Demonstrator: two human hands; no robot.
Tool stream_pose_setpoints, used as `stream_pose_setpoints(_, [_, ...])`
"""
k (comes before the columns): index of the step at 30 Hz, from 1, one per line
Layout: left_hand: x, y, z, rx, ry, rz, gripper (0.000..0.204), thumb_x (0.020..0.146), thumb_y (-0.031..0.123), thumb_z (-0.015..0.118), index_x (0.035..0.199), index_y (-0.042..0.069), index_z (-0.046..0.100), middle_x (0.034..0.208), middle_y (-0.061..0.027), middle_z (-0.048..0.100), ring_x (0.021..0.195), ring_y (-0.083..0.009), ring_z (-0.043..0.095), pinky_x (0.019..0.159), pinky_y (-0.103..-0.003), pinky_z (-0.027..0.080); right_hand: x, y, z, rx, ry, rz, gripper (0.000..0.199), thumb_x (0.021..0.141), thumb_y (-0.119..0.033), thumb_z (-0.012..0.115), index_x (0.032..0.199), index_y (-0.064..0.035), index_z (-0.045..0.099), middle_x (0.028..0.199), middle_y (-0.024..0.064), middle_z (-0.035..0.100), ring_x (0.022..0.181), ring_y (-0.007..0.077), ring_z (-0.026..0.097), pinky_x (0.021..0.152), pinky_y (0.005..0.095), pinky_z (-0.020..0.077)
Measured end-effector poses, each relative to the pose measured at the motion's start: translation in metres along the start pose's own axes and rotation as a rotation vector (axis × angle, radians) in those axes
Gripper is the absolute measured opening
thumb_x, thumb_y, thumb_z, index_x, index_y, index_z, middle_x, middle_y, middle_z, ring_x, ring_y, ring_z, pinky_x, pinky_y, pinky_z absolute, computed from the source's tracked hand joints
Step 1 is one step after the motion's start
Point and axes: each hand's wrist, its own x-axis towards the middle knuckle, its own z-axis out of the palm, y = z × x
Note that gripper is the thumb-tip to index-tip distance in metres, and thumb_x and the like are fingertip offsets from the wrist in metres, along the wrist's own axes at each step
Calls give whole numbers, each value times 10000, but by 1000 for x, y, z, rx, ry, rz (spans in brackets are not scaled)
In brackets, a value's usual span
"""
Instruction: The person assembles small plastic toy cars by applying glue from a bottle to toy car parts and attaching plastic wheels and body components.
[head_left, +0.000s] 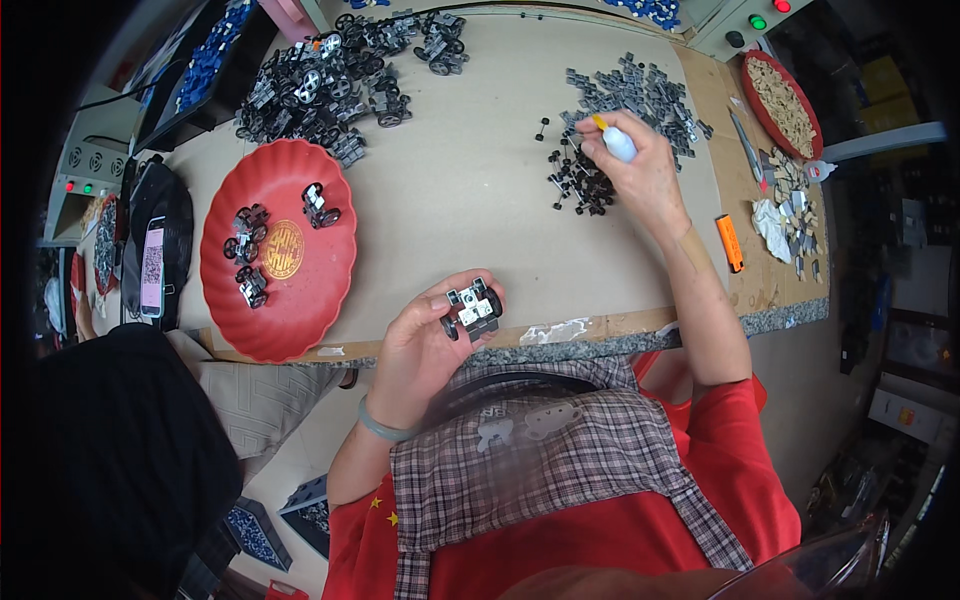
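Observation:
My left hand point(408, 345) is near the table's front edge, its fingers closed around a small toy car chassis point(472, 308) with black wheels and a pale underside facing up. Farther off to the right, my right hand point(648, 180) grips a small white squeeze bottle point(619, 146) with a yellow tip that points up and left. Beside and partly below that hand lies a pile of black wheel-and-axle pieces point(580, 185). Behind them are spread many flat grey plastic parts point(640, 90). A scalloped red dish point(290, 335) on the left holds several wheeled chassis point(320, 206).
A big heap of wheeled chassis point(320, 90) covers the far left. To the right lie an orange lighter point(730, 244), crumpled white tissue point(770, 230) and a red bowl of tan pieces point(780, 105). A phone point(153, 268) stands at left, near a dark-clothed person point(120, 450).

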Motion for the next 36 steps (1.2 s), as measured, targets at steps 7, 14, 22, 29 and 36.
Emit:
stream_pose_setpoints(7, [-3, 1, 7, 17, 19, 6, 488, 842, 209, 540, 1218, -93, 465, 1155, -236, 525, 1093, -333, 564, 902, -442, 526, 40, 12, 16, -365, -90, -374, 143, 776, -5, 650, 908, -47, 687, 941, 71, 651, 835, 289, 637, 769, 391, 509])
stream_pose_setpoints(14, [-7, 3, 2, -23, -13, -16, 505, 857, 197, 501, 1246, -119, 444, 1178, -238, 521, 1083, -328, 573, 875, -417, 541, 54, 10, 24, -660, -276, -474, 75, 778, -79, 684, 852, -72, 691, 913, 59, 652, 815, 277, 656, 727, 400, 538])
stream_pose_setpoints(22, [-2, 3, 4, 10, -1, 13, 509, 875, 201, 513, 1271, -111, 442, 1218, -226, 525, 1130, -320, 556, 955, -424, 497, 4, -45, 24, -61, -464, -297, 125, 748, -53, 655, 873, -49, 649, 855, 77, 647, 774, 232, 652, 721, 328, 502])
stream_pose_setpoints(29, [-3, 0, 8, 16, 46, 4, 443, 913, 177, 473, 1251, -110, 475, 1184, -214, 569, 1094, -305, 588, 964, -422, 492, -63, -62, 45, 245, -477, -287, 202, 700, 35, 706, 877, -55, 674, 838, 52, 636, 764, 158, 650, 662, 284, 518])
stream_pose_setpoints(36, [-4, -7, 4, 28, -12, 46, 387, 934, 141, 493, 1223, -114, 521, 1119, -185, 617, 1041, -229, 614, 937, -422, 502, -80, -62, 54, 145, -376, -469, 302, 663, 17, 744, 950, -65, 699, 846, 39, 598, 716, 152, 629, 602, 269, 526])
